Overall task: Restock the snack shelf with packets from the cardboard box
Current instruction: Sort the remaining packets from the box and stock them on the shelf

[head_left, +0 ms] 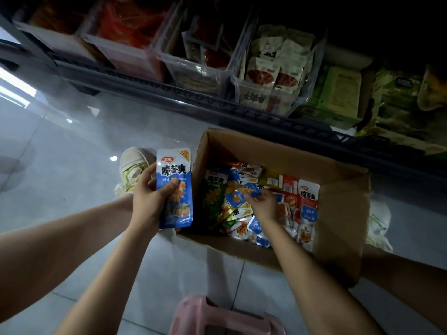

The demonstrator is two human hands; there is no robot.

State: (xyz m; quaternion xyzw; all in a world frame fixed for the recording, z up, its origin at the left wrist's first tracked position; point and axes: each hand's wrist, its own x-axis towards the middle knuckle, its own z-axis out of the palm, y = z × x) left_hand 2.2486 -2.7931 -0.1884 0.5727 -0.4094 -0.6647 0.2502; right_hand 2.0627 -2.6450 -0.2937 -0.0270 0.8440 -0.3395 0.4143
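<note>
**Restocking under way; box well filled**

Left hand [147,201]: thumb and fingers clamp a blue packet [175,189], held beside the cardboard box [338,213]. Right hand [263,206]: fingers curl onto packets [307,209] inside; grip cannot be confirmed. Most stock appears unshelved.

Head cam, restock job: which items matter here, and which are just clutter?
Job: blue packet held in left hand; right hand among loose packets; cardboard box; shelf bins.
Clutter: pink stool; shoe; white bag.
</note>
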